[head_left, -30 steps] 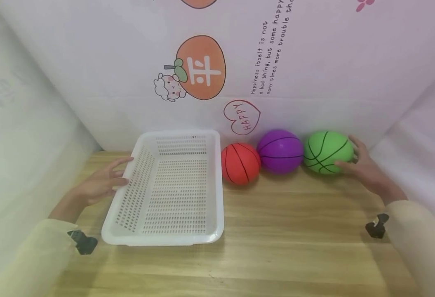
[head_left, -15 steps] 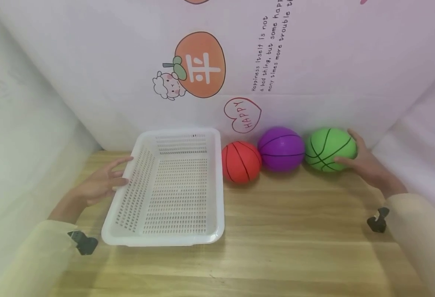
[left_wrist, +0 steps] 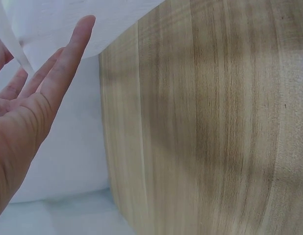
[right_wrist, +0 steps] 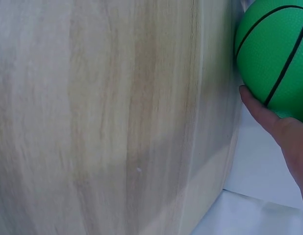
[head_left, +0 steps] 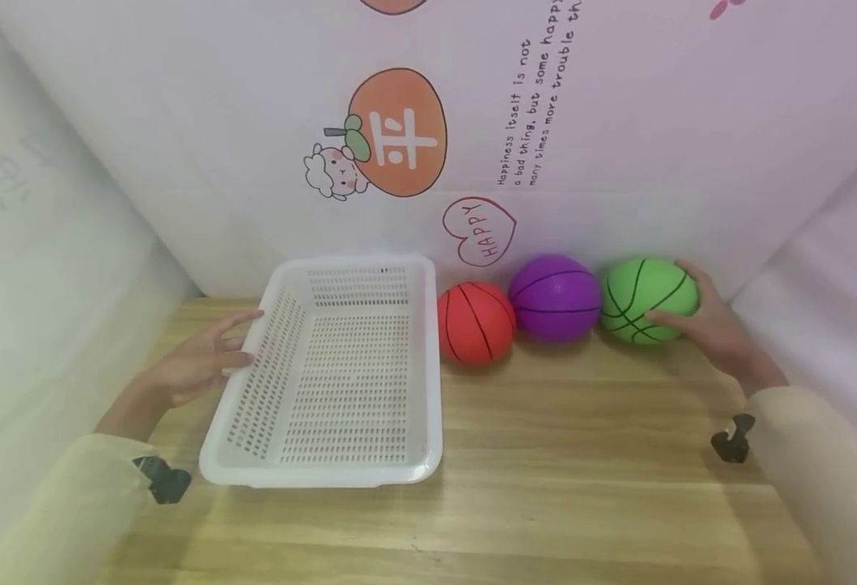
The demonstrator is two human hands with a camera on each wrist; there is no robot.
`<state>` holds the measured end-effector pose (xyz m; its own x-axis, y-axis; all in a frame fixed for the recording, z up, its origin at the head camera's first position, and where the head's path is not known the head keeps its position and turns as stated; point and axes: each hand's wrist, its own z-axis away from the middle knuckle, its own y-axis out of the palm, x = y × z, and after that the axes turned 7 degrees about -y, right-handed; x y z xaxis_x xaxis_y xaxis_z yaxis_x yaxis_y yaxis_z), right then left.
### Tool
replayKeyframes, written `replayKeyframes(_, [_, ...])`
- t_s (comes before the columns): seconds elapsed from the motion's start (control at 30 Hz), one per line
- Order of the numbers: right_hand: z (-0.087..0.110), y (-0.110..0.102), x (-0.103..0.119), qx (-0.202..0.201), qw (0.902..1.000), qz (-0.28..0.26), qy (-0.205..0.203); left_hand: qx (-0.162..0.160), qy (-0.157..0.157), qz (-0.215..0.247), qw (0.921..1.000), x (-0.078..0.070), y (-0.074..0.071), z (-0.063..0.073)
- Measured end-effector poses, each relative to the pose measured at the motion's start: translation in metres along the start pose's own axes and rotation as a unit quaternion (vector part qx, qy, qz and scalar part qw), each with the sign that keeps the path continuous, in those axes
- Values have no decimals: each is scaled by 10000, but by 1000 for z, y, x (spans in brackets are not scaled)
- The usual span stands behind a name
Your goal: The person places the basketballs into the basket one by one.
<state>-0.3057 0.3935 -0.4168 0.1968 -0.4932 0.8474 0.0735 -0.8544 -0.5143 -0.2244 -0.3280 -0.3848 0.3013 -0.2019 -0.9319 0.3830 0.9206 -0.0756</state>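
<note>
On the left of the wooden table, a white perforated plastic basket (head_left: 428, 390) stands with its open top up. My left hand (head_left: 197, 361) holds its left rim, thumb and index fingertip over the edge; in the left wrist view the other fingers (left_wrist: 68, 63) extend along the outside wall. At the back right, my right hand (head_left: 716, 329) grips a green toy basketball (head_left: 640, 296) from its right side. Its thumb lies across the ball's front, and the fingers behind are mostly hidden. The right wrist view shows the thumb (right_wrist: 262, 112) against the green ball.
Between basket and green ball sit a red toy basketball (head_left: 475, 325), close by the basket's right rim, and a purple one (head_left: 556, 299). A printed white cloth (head_left: 611, 154) rises behind them. White cloth also hangs at both sides of the wooden table (head_left: 582, 471).
My right hand has shifted slightly left and closer round the green ball, its thumb reaching farther across the front. The left hand and the basket stay in place.
</note>
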Motion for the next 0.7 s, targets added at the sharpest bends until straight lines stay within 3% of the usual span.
replayKeyframes(0.43, [11, -9, -6, -164, 9998, 98, 26, 60, 46, 44, 10000, -1, 1, 2])
replayKeyframes(0.7, [40, -22, -11, -21, 10000, 26, 4, 234, 148, 125, 9995, 1, 0, 1])
